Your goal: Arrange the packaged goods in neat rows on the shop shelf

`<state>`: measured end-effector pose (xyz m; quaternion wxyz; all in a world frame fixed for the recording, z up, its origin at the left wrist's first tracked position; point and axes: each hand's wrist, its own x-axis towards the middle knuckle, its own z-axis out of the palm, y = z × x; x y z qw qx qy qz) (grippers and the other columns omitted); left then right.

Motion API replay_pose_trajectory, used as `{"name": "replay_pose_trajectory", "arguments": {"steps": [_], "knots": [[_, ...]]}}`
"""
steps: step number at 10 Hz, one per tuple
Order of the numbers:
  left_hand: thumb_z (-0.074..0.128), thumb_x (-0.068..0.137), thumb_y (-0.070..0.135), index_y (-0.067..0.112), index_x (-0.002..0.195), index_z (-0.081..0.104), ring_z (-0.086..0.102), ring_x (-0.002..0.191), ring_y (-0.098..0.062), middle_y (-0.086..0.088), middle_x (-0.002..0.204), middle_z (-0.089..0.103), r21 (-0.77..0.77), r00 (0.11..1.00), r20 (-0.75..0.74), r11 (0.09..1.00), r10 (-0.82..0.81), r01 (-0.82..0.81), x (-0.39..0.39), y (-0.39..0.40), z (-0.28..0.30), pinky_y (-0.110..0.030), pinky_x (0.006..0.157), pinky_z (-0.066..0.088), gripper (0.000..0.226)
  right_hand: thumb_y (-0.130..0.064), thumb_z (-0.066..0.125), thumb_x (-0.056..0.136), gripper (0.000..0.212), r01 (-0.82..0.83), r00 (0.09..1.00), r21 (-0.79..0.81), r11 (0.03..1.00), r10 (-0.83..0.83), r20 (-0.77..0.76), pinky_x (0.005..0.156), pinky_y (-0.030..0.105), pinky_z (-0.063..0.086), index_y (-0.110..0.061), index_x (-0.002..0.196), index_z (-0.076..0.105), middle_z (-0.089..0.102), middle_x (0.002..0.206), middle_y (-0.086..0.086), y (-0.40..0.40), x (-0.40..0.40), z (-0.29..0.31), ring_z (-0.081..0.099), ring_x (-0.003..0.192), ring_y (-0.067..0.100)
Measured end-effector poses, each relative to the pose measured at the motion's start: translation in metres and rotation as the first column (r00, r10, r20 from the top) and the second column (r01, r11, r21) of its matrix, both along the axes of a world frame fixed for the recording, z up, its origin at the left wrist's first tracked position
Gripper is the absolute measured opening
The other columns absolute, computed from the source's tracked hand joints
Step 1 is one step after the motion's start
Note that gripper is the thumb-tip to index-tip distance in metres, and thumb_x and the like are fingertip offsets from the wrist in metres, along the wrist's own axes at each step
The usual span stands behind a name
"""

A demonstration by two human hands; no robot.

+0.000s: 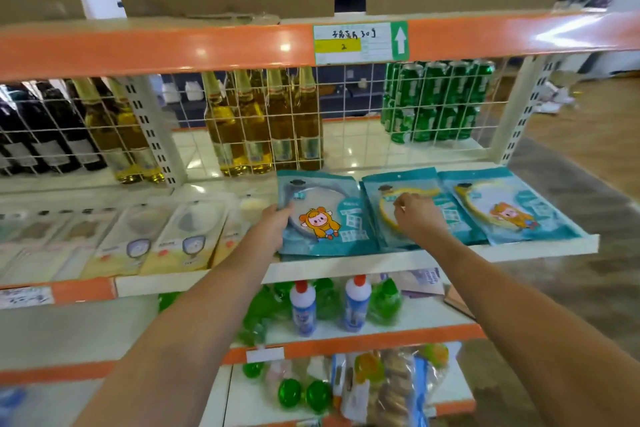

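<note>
Three flat teal packets with a cartoon figure lie side by side on the white shelf [346, 265]. My left hand [273, 227] grips the left edge of the left teal packet [323, 218], thumb on top. My right hand [417, 215] rests on the middle teal packet [381, 191] with its fingers curled, fingertips on the packet's face. The right teal packet [502, 204] lies untouched, slightly overlapping the middle one. To the left, pale yellow boxed goods [176, 239] lie in a row on the same shelf level.
A white wire grid [346, 121] backs the shelf, with glass bottles [263, 125] and green cans [436, 100] behind it. An orange shelf beam [156, 48] runs overhead. On lower shelves stand white bottles with red caps [303, 308] and green pouches [384, 302].
</note>
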<state>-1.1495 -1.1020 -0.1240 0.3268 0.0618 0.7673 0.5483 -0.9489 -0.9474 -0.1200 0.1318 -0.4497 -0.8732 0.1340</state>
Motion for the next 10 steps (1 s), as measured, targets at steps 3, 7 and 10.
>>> {"name": "replay_pose_trajectory", "arguments": {"steps": [3,7,10], "knots": [[0.049,0.098,0.028,0.003,0.124,0.047,0.051,0.099,-0.028,-0.015,0.11,0.054,-0.107,0.998,-0.055,0.994,-0.018,0.012,0.001,0.021,-0.014,-0.037,0.084,0.042,0.037,-0.021,0.04,0.097,0.034,-0.046,0.999,0.024,0.999,0.046,-0.003,0.095,0.039,0.042,-0.01,0.125,0.056,0.057,0.125,0.014,0.011,-0.005,-0.004,0.047,0.118,0.03],[0.065,0.088,0.024,0.005,0.126,0.051,0.055,0.111,-0.029,-0.016,0.124,0.052,-0.713,0.587,-0.53,0.697,-0.612,0.083,-0.005,0.018,-0.011,-0.035,0.092,0.048,0.045,-0.024,0.035,0.099,0.035,-0.026,0.998,0.033,0.999,0.025,0.054,0.094,0.04,0.042,-0.012,0.127,0.053,0.056,0.125,0.013,0.006,-0.006,-0.004,0.047,0.117,0.028],[0.053,0.093,0.024,0.015,0.134,0.047,0.044,0.119,-0.026,-0.01,0.132,0.049,-0.764,0.316,-0.598,0.643,-0.736,0.053,0.009,0.017,-0.012,-0.038,0.098,0.043,0.042,-0.023,0.034,0.1,0.033,-0.048,0.998,0.044,0.998,0.046,0.033,0.091,0.038,0.043,-0.011,0.124,0.053,0.057,0.118,0.011,0.0,0.003,-0.009,0.049,0.111,0.027]]}}
